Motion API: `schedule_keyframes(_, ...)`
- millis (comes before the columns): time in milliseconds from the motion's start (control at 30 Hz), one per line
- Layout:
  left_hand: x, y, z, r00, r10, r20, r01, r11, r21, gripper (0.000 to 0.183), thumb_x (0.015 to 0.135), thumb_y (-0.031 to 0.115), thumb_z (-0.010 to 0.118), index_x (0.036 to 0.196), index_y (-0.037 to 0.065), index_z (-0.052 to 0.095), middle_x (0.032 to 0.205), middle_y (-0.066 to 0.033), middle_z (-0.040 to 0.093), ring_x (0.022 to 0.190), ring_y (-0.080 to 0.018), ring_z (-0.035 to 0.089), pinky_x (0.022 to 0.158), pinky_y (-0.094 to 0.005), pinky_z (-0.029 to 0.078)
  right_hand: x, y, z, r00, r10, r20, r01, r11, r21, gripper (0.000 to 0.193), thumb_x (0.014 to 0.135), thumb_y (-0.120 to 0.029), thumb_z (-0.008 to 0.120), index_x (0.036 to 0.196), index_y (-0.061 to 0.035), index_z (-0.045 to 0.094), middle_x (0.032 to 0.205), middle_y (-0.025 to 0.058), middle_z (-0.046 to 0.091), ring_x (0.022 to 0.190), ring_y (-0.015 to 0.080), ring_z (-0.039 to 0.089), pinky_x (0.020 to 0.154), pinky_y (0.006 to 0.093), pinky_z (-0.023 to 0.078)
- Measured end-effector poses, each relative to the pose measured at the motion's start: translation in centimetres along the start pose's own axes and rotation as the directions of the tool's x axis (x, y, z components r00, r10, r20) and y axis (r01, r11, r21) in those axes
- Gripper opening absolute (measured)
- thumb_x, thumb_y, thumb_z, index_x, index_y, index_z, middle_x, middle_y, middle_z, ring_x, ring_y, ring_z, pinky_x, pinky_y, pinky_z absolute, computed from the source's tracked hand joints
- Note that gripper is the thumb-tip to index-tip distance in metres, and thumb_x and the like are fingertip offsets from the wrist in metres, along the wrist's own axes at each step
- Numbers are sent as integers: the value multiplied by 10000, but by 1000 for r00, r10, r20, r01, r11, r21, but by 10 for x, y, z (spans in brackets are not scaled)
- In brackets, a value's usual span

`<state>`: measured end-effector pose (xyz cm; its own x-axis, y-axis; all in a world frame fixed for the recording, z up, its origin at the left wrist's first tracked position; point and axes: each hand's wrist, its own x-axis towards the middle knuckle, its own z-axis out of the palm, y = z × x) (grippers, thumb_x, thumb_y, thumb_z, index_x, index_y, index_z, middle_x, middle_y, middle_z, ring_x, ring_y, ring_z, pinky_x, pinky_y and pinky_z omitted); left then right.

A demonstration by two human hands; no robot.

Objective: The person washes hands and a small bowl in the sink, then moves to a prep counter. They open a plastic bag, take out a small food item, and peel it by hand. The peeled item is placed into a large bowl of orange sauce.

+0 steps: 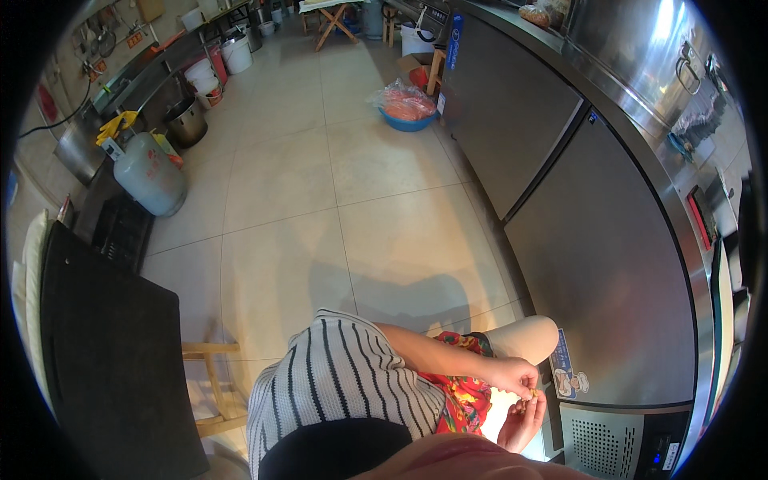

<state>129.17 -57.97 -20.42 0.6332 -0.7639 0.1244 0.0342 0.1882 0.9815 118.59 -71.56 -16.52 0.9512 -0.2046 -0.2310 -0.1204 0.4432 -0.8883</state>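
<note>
My left hand [514,376] comes in beneath a striped knit sleeve, its fingertips pinched on a tiny orange-brown piece [533,394]. What the piece is cannot be made out. Just below it is my right hand [524,422], fingers curled up against the same spot, thumb and fingertips together. The two hands meet at their fingertips, over my lap and close to a steel cabinet. Red flowered cloth [464,396] lies under my left forearm. A bright white surface [500,412] shows partly behind the hands.
Steel refrigerated cabinets [608,264] line the right, with a large steel pot [632,56] on top. A grey gas cylinder [150,174] stands left, near a dark board [112,336] and wooden chair [212,384]. A blue basin [408,122] sits on the tiled floor ahead.
</note>
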Motion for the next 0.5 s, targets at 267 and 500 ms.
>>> schedule_keyframes(267,3,-8,4,1000,15,-8,-15,1000,18,212,822,184,699,885,13,591,723,-54,618,553,-117,572,442,-261,446,1,3,-7,1000,19,-7,-19,1000,14,197,957,-168,577,1098,-39,530,997,31,571,744,33,491,629,151,390)
schedule_keyframes(500,6,-16,7,1000,6,-2,-6,1000,27,218,824,188,690,909,14,590,718,-50,617,541,-114,566,434,-259,438,1,6,-10,999,30,-27,-29,999,33,214,955,-177,581,1108,-36,528,1006,33,576,740,30,496,622,148,389)
